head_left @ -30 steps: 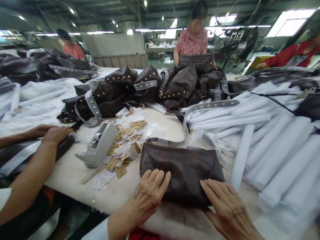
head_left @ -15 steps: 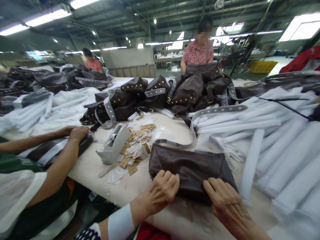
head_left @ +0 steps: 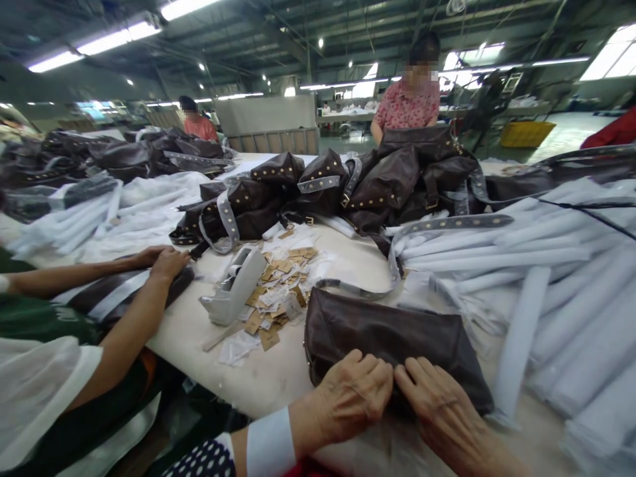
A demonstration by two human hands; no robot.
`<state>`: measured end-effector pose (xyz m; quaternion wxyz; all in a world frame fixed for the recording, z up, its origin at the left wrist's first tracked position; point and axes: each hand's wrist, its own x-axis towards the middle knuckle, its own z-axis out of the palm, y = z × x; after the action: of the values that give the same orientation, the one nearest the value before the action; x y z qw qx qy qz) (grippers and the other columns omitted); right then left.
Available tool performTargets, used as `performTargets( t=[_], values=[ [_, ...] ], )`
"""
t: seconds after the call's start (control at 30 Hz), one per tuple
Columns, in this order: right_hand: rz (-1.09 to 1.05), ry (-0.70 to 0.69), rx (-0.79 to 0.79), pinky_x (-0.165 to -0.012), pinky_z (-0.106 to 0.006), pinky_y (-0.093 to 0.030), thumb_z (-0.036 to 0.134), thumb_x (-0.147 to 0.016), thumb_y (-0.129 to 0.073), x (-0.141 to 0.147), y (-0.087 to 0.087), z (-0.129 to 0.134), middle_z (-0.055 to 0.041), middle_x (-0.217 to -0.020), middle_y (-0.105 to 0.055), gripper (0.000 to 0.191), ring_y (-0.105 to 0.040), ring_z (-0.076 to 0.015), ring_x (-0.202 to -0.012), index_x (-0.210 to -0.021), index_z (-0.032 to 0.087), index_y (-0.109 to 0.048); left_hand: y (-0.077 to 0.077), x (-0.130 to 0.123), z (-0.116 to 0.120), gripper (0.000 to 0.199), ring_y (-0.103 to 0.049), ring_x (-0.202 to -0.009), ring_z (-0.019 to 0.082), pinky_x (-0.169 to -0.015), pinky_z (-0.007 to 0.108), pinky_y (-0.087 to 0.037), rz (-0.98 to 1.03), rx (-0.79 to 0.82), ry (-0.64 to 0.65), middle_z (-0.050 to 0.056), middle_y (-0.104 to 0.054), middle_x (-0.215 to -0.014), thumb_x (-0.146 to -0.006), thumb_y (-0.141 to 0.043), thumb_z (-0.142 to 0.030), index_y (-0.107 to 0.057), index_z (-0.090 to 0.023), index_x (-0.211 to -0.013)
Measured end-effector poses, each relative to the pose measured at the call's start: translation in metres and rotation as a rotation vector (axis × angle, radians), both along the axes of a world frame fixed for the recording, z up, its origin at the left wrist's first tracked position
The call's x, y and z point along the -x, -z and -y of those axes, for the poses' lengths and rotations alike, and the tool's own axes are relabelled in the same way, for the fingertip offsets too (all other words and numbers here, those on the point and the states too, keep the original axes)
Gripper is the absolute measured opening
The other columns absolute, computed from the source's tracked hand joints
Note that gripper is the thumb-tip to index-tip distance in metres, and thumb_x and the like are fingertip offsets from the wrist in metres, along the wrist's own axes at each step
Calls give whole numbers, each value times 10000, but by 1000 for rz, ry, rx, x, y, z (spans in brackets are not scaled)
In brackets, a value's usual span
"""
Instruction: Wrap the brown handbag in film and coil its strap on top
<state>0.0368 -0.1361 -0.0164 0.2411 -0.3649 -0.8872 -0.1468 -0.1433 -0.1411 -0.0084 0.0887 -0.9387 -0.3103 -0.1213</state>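
Observation:
A dark brown leather bag (head_left: 387, 331) lies on its side on the pale table in front of me, its studded strap (head_left: 358, 291) trailing behind it. On the bag's near edge, my left hand (head_left: 355, 391) is closed, fingers curled onto the leather. Right beside it, my right hand (head_left: 440, 404) grips the same edge with bent fingers. The two hands nearly touch at the middle of that edge. What lies under the fingertips is hidden.
Left of the bag are brown tags (head_left: 283, 278) and a grey-white tape dispenser (head_left: 236, 285). A co-worker's hands (head_left: 166, 262) rest on another bag. Brown bags (head_left: 387, 179) are piled behind; white wrapped rolls (head_left: 591, 331) lie right. Another person (head_left: 407, 106) stands beyond.
My left hand has moved right along the bag's near edge, closing the gap to my right hand. The bag's near side looks tilted differently, and the whole view has shifted slightly.

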Motion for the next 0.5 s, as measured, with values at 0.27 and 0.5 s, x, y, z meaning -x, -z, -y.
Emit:
performTargets(
  t=[0.27,0.5],
  values=[
    [-48,53,164,-696,-315,-489,30,-540,-397,0,14,-5,-67,-743,-595,347,-558,-203,-696,-822,189,-520,-1,-19,-8,187,-498,-804,220,-691,367,-460,8,376,-242,56,-542,-914,-714,-531,-113,-487,-161,-889],
    [-171,-37,204,-573,-237,-428,-44,-597,-343,-1,10,-6,-1,-605,-542,311,-516,-150,-570,-687,218,-485,-9,-1,-24,153,-529,-799,155,-615,272,-411,20,702,-142,-10,-563,-887,-691,-598,-172,-536,-190,-830]
  ],
)
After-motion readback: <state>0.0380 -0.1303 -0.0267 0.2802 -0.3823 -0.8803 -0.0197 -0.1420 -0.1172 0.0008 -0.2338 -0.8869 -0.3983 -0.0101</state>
